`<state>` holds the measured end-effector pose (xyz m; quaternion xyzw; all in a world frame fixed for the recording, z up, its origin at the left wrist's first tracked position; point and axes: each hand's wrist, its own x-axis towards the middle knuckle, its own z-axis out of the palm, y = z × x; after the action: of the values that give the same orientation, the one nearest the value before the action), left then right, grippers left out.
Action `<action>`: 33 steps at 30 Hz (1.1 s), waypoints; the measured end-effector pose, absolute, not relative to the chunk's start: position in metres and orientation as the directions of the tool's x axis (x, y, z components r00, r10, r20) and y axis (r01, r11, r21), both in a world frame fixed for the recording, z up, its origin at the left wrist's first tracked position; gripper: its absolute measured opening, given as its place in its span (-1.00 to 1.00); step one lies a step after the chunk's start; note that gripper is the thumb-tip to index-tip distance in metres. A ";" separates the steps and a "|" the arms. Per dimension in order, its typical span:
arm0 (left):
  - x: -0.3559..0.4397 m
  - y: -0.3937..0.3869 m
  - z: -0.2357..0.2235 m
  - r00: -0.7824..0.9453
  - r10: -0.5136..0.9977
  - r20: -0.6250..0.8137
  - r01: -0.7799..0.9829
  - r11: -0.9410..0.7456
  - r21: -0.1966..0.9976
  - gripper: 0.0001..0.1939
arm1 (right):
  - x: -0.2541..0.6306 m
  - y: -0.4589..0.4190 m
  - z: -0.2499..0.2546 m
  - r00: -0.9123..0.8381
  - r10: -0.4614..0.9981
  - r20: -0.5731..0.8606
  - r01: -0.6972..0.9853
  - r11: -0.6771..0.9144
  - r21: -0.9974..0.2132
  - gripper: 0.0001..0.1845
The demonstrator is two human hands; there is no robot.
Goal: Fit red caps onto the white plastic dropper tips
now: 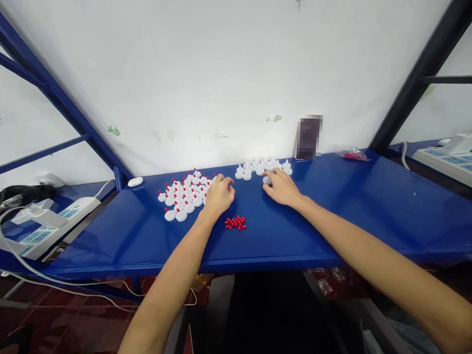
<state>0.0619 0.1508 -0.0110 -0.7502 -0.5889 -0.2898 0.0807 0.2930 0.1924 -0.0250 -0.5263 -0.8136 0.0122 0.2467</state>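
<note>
My left hand is closed, with a trace of red showing at its fingertips, apparently a small red cap. It is beside a group of white nozzle lids with red tips spread on the left of the blue table. In front of it lies a small pile of loose red caps. My right hand reaches to the front of a second group of white nozzle lids without red tips, and its thumb and fingers are around one white lid, partly hidden.
The blue table runs along a white wall. A phone-like dark object, blurred, leans on the wall, with a clear bag of red pieces to its right. A round white object lies at the back left. Power strips and cables are at the left side.
</note>
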 end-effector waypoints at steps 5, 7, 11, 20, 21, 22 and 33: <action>0.055 0.152 -0.010 0.044 0.858 0.512 0.968 -0.163 0.190 -0.73 | 0.292 0.191 -0.023 -0.332 0.857 0.394 0.858 0.448 -0.251 -0.56; 0.053 0.152 -0.010 0.020 0.845 0.534 0.968 -0.150 0.203 -0.73 | 0.292 0.190 -0.023 -0.334 0.858 0.389 0.858 0.448 -0.251 -0.56; 0.056 0.148 -0.003 0.063 0.741 0.669 0.893 -0.341 0.293 -0.78 | 0.292 0.190 -0.023 -0.332 0.858 0.393 0.858 0.448 -0.252 -0.55; 0.070 0.134 0.000 0.278 0.805 0.525 0.682 -0.550 0.482 -0.78 | 0.291 0.187 -0.023 -0.355 0.860 0.365 0.835 0.468 -0.290 -0.52; 0.071 0.134 -0.001 0.326 0.818 0.474 0.678 -0.551 0.486 -0.79 | 0.290 0.185 -0.022 -0.366 0.858 0.361 0.827 0.478 -0.297 -0.52; 0.071 0.134 -0.001 0.366 0.829 0.423 0.673 -0.550 0.495 -0.79 | 0.289 0.183 -0.020 -0.380 0.853 0.358 0.817 0.491 -0.304 -0.51; 0.066 0.138 0.007 0.504 0.847 0.167 0.670 -0.506 0.543 -0.74 | 0.284 0.174 -0.017 -0.513 0.786 0.344 0.714 0.613 -0.338 -0.52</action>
<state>0.0656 0.1379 0.0065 -0.8415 -0.4508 -0.2114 -0.2096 0.2840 0.1736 -0.0172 -0.4328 -0.8664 0.0770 0.2369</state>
